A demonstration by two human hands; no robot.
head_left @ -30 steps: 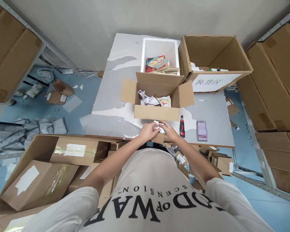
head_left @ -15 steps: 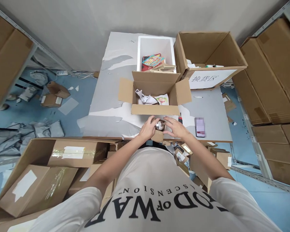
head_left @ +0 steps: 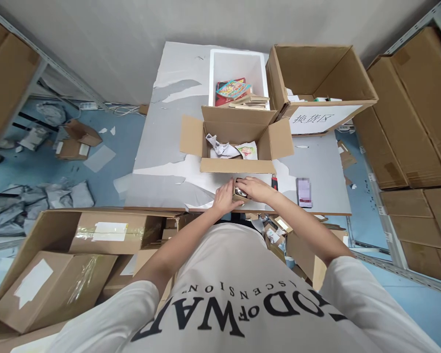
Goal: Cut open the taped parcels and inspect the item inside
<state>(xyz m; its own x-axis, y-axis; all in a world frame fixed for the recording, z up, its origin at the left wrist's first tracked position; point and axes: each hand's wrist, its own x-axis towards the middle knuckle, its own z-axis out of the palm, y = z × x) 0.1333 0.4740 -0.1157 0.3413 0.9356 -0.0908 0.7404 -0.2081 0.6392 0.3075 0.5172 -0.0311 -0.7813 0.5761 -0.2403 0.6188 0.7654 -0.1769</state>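
while your left hand (head_left: 225, 197) and right hand (head_left: 253, 189) close around the small box (head_left: 239, 192) at the bench's (head_left: 161, 147) near edge, nothing is yet out of it.

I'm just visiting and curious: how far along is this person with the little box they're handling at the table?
Already done: the open cardboard box holds crumpled paper and a printed card. In hand: both the left hand and right hand grip a small brown box with something shiny inside. It has not yet gone into any carton.
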